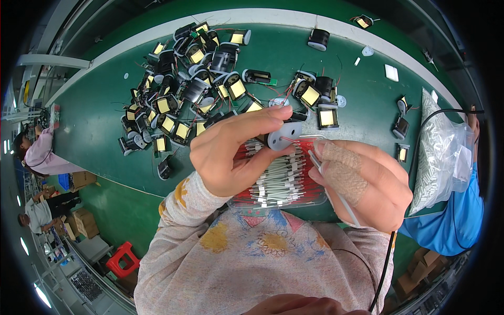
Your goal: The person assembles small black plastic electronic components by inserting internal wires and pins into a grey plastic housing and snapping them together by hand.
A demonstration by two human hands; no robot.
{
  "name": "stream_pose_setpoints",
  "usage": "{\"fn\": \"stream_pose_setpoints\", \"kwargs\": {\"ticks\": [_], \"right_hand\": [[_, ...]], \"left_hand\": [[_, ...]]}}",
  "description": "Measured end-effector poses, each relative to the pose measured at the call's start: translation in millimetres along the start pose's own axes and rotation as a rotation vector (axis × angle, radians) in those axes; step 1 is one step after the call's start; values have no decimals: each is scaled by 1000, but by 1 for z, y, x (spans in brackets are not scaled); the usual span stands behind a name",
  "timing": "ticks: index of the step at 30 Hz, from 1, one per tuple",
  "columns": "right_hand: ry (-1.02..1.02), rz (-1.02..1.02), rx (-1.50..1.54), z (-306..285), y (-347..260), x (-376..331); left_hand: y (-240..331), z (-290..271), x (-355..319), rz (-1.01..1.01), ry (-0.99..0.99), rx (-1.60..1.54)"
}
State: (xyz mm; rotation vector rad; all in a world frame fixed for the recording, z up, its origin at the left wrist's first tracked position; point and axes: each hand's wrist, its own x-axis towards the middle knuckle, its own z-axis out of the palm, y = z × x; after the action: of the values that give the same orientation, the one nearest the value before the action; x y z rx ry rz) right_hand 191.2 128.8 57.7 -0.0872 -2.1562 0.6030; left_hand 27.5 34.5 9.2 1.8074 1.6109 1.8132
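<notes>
My left hand (239, 149) pinches a small grey round part (284, 135) with a red wire leading from it. My right hand (367, 181), with tan tape around two fingers, holds a thin white sleeve or wire (336, 191) against that red lead. Both hands hover over a clear tray (278, 202) packed with red wires carrying white sleeves. Beyond them a heap of black coil parts with yellow tape (184, 89) lies on the green table (94, 121).
A clear plastic bag of small white pieces (443, 152) lies at the right, beside a person in a blue sleeve (451, 220). Several loose coil parts (326, 115) lie scattered. Other people sit at the left; a red stool (123, 258) and cardboard boxes stand on the floor.
</notes>
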Motion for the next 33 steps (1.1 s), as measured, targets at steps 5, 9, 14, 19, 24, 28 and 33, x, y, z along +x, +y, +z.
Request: {"fn": "stream_pose_setpoints", "kwargs": {"ticks": [5,9,14,19,24,28,33], "right_hand": [[-34,-12,9,-2,0,0],[-23,-14,3,0,-2,0],[-33,18,79,-4,3,2],[-22,24,122,-5,7,2],[-36,28,160,-5,8,1],[-4,-8,123,-2,9,-3],[36,-5,-33,5,0,-1]], "left_hand": [[0,0,0,15,4,-17],[2,0,-2,-2,24,-14],[1,0,-1,18,5,-22],[1,1,1,28,-4,-28],[1,0,1,53,9,36],[1,-1,1,51,8,61],[0,-2,0,65,11,108]]}}
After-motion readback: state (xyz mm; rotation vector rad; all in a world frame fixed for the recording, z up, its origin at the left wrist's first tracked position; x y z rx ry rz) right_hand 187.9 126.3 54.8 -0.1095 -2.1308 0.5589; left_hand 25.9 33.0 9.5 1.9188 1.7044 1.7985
